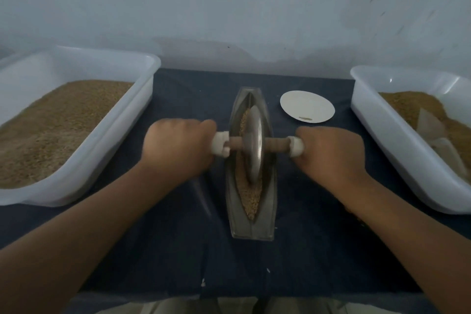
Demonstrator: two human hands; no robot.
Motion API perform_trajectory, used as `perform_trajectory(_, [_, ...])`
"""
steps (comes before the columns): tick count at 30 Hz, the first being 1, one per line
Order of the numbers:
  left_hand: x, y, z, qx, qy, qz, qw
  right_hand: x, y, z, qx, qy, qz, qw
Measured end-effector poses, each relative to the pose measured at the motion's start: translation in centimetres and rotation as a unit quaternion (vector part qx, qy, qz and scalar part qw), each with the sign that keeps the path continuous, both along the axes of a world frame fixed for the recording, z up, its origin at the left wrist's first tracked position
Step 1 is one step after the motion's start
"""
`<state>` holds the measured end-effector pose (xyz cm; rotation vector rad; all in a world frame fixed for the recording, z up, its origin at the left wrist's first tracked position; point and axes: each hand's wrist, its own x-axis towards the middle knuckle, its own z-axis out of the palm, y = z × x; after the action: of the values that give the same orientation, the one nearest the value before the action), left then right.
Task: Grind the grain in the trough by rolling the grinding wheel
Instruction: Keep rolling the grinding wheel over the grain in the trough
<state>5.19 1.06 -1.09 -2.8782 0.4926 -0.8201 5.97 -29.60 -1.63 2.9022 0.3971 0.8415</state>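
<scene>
- Grinding wheel stands on edge in the trough, roughly mid-length, with its wooden axle running left-right.
- The trough lies near-to-far at the centre of the dark cloth.
- Grain fills the groove both near and far of the wheel. The near stretch looks mostly whole, so I'd say grinding is at an early stage.
- Left hand: fingers wrapped round the left axle end, just outside the white cap.
- Right hand: same clenched hold on the right end.
- Handling: the metal disc looks heavy and rigid, so its weight should do the crushing.
- The rim is narrow and will likely tip if the push is uneven. Keep the axle level.
- The axle ends are the only sensible hold.
- The trough appears unfixed on the cloth and may creep on hard strokes.
- Loose grain could spill at the trough tips.
- Nearby: left tub and right tub, both holding grain, and a paper plate far-right of the trough.
</scene>
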Motion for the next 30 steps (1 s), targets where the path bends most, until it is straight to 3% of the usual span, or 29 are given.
perform_trajectory(6, [6.5, -2.6, 2.6, 0.000, 0.059, 0.055, 0.997, 6.3, 1.4, 0.7, 0.032, -0.011, -0.027, 0.999])
perform_trajectory(9, [3.8, -1.6, 1.4, 0.000, 0.028, 0.036, 0.999, 3.7, 0.6, 0.5, 0.011, 0.024, -0.026, 0.999])
perform_trajectory(12, [-0.6, 0.3, -0.5, -0.018, -0.032, -0.016, 0.999, -0.9, 0.0, 0.6, -0.007, -0.007, 0.024, 1.000])
perform_trajectory(15, [-2.4, 1.3, -1.4, -0.018, -0.017, -0.022, 0.999, -2.3, -0.3, 0.6, -0.008, -0.012, 0.053, 0.998])
perform_trajectory(19, [2.0, -0.4, -0.1, 0.003, -0.004, 0.014, 1.000, 2.1, 0.3, 0.0, 0.004, -0.004, -0.012, 1.000])
perform_trajectory(24, [7.9, -2.8, 4.0, 0.034, 0.077, 0.054, 0.995, 7.0, 1.5, 0.3, 0.047, 0.024, -0.062, 0.997])
perform_trajectory(27, [5.4, -2.3, 3.1, 0.024, 0.072, 0.046, 0.996, 4.4, 0.8, 0.2, 0.029, 0.049, -0.055, 0.997])
perform_trajectory(30, [0.0, -0.4, 0.8, 0.002, 0.017, 0.008, 1.000, -0.4, -0.1, 0.2, 0.000, -0.001, 0.004, 1.000])
